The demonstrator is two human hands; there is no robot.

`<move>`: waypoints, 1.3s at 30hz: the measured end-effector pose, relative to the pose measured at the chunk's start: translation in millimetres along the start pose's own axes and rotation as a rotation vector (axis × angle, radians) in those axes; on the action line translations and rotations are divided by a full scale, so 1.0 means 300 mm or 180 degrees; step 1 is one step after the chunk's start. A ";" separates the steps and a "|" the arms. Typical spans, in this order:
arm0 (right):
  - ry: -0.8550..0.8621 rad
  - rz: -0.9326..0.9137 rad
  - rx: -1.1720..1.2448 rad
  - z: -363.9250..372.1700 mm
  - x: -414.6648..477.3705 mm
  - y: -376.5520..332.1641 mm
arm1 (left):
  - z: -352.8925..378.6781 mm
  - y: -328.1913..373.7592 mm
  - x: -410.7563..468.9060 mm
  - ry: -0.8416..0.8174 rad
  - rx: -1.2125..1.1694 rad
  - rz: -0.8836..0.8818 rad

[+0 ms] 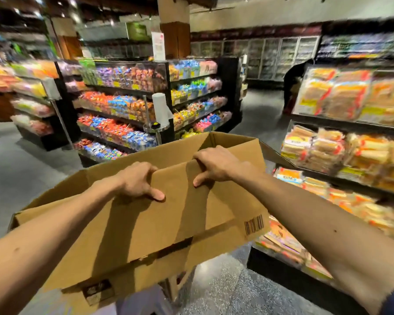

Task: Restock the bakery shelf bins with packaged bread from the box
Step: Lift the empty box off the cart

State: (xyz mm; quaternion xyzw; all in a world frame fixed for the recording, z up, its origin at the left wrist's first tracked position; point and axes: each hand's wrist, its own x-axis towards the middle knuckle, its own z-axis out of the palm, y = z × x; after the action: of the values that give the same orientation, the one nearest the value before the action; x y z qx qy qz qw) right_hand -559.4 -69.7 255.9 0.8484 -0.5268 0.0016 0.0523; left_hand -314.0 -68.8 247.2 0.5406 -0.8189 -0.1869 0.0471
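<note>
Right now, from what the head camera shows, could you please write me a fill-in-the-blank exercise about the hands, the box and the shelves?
1. A black ____ is printed on the flap of the cardboard box that the left hand and the right hand grip.
2. The packaged bread fills the shelves on the person's ____ side.
3. The white roll beside the wrapped sweets stands ____.

Missing words: barcode; right; upright.

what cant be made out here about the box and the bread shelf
Head view: box interior, hidden by the flap that left hand and right hand grip.
Head view: packaged bread labels, smeared by motion blur.
Head view: person in the background, dark and too small.
</note>
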 end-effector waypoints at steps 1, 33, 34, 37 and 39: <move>0.0022 0.0092 -0.0012 -0.031 -0.038 -0.017 | -0.022 0.015 -0.018 -0.0035 0.0009 0.0097; -0.0001 0.3366 0.0562 -0.109 -2.423 0.086 | 0.812 1.859 -0.566 -0.2008 0.0485 0.3273; -0.0020 0.3425 0.0591 -0.105 -2.515 0.103 | 0.866 1.945 -0.593 -0.2076 0.0473 0.3306; -0.0088 0.3676 0.0597 -0.106 -2.757 0.169 | 1.003 2.186 -0.649 -0.2221 0.0458 0.3370; -0.0169 0.3827 0.0608 -0.107 -2.912 0.227 | 1.081 2.341 -0.683 -0.2314 0.0452 0.3469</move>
State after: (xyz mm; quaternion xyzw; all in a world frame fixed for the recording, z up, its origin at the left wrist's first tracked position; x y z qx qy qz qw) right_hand -1007.5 683.8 243.1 0.4031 -0.9122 0.0570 -0.0473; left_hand -929.6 441.8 223.4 -0.0472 -0.9495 -0.2525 -0.1803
